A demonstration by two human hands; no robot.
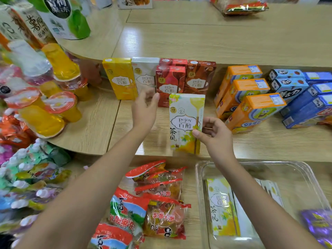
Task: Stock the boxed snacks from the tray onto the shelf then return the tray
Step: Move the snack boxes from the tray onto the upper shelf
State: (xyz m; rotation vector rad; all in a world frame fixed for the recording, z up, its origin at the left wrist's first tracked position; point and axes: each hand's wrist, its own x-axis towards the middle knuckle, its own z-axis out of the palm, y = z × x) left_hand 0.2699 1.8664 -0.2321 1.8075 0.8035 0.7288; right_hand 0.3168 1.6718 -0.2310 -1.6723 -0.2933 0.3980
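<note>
Pinching box (185,121) upright in right grip (215,133), clamped on its right edge, above shelf (269,146) front edge. With left grip (144,108) spread apart, empty, just before standing row (143,76) at shelf back. Risk: toppling red box (170,83) while wedging in; twisting out of such a thin edge pinch. More boxes (221,207) lying in tray (197,177) below.

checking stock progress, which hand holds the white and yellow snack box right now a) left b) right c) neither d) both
b: the right hand pinches the snack box at its right edge; the left hand is open, apart from it.
</note>
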